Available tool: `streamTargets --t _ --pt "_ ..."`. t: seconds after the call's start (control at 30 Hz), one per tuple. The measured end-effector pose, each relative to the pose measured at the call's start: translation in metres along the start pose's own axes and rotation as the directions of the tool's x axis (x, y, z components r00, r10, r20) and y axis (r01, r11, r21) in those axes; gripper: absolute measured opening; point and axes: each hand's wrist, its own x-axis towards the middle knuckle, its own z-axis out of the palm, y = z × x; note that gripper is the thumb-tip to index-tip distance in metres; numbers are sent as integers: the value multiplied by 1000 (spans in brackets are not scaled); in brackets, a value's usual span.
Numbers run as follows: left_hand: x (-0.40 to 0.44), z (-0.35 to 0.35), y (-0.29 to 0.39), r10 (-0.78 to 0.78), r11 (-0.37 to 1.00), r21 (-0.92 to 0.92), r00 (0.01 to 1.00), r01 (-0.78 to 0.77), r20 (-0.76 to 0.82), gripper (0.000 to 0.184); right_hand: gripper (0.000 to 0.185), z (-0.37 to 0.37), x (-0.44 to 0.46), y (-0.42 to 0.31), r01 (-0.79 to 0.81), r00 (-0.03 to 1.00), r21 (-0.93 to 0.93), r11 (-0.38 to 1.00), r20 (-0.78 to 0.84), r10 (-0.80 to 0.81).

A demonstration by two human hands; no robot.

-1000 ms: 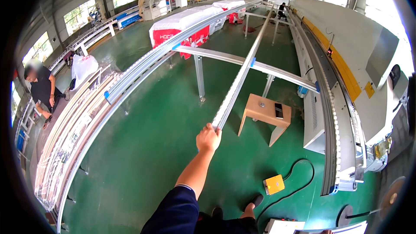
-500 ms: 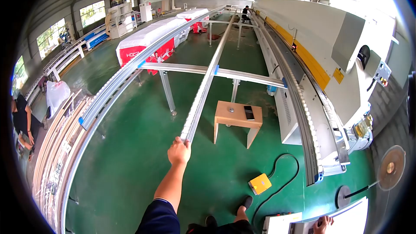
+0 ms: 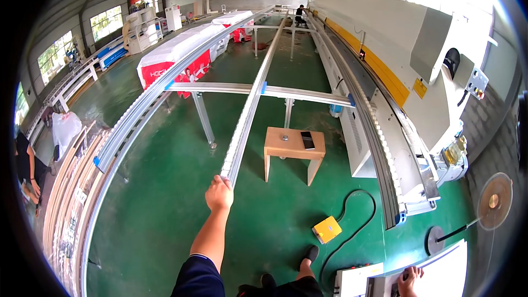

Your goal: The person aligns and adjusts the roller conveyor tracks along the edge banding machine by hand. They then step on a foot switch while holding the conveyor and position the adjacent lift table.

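My left hand (image 3: 220, 193) is closed round the near end of the long middle metal rail (image 3: 242, 135), which carries a row of white rollers. A crossbar (image 3: 308, 95) with blue joints meets this rail farther off. At the lower right, my right hand (image 3: 409, 281) rests at the edge of a white panel (image 3: 448, 269), its fingers curled; whatever is under them is too small to make out. Beyond my left hand, a small wooden stool (image 3: 278, 144) holds a black phone (image 3: 307, 140) and a small round metal piece.
A yellow pedal box (image 3: 328, 230) with a black cable lies on the green floor. The long machine (image 3: 407, 49) runs along the right, near a round fan (image 3: 494, 201). Wood strips (image 3: 71, 198) lie left, beside a co-worker (image 3: 27, 168). Another person (image 3: 300, 15) is far back.
The view has swung right and slightly up, so the rails and stool appear farther left. My right hand has come into view on the white panel. My left hand stays on the rail end.
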Motion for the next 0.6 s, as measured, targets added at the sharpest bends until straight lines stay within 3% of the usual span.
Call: streamTargets --t 0.07,0.4,0.6 --pt "0 1 0 -2 1000 3 1000 2 1 35 17 -9 0 -18 125 962 106 986 -255 -95" --pt "0 -10 5 -46 999 -17 997 47 61 32 16 0 3 -17 161 935 126 979 -337 -111" --pt "-3 -8 7 -55 996 -71 998 53 -22 34 18 2 1 -8 116 965 152 981 -250 -75"
